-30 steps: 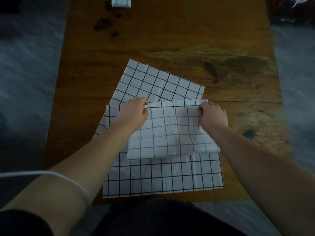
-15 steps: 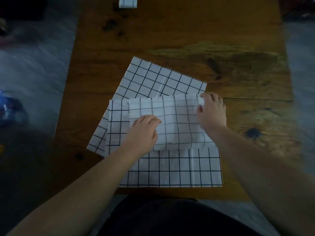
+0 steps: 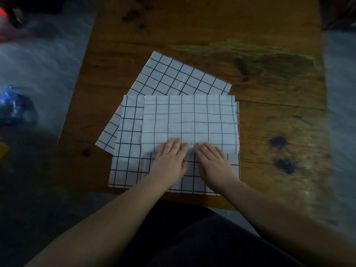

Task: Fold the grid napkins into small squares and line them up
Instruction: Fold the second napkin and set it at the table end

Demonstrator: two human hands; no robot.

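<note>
We see the left hand (image 3: 169,160) and right hand (image 3: 213,162) side by side, fingers straight and clamped on nothing, pressing the near crease of the folded napkin (image 3: 188,120). It lies atop a flat napkin (image 3: 129,166) on the counter (image 3: 269,132).

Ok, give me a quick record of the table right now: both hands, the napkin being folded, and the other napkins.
left hand: flat, fingers straight, pressing the near edge of the folded napkin
right hand: flat beside it, pressing the same edge
folded napkin: doubled over, fainter grid up, lying on the flat napkin
flat napkin: unfolded, square to the near edge of the table
tilted napkin: unfolded, under both, sticking out far and left
table: wooden, dark stains
</note>
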